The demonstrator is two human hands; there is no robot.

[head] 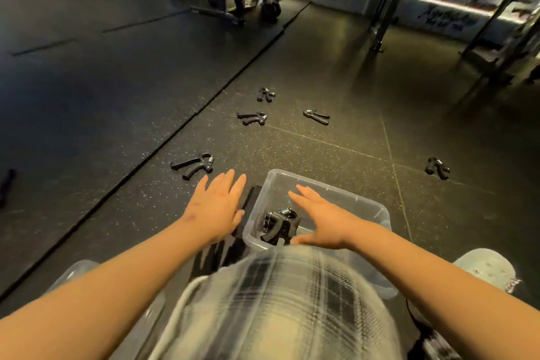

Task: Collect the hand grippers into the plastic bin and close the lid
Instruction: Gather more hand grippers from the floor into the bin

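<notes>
The speckled black rubber floor (321,149) carried everything. Furthest left of the loose ones, a hand gripper (193,165) of matte black plastic lay flat, its two handles splayed in a V from a coiled metal spring. Just near of it the left hand (216,204) hovered palm down on an outstretched bare forearm, fingers (226,181) straight and slightly fanned, holding nothing. Between that hand and the bin lay a dark flat panel (253,196); whether it was the lid could not be told.

Farther off, a second gripper (251,118) and a third gripper (265,94) lay near each other, both black and angular.

The plastic bin (321,184), clear, rectangular and round-cornered, stood open on the floor in front of the person's plaid shirt (277,301). In its near left corner sat a tangle of collected grippers (279,225), black with a glint of spring.

The right hand (318,219) reached over the bin's open top, palm down, fingers straight and close together, thumb out toward the near rim, gripping nothing.

Beyond the bin lay a fourth gripper (317,117), and well apart to the right a fifth gripper (437,167), stubby and dark.
</notes>
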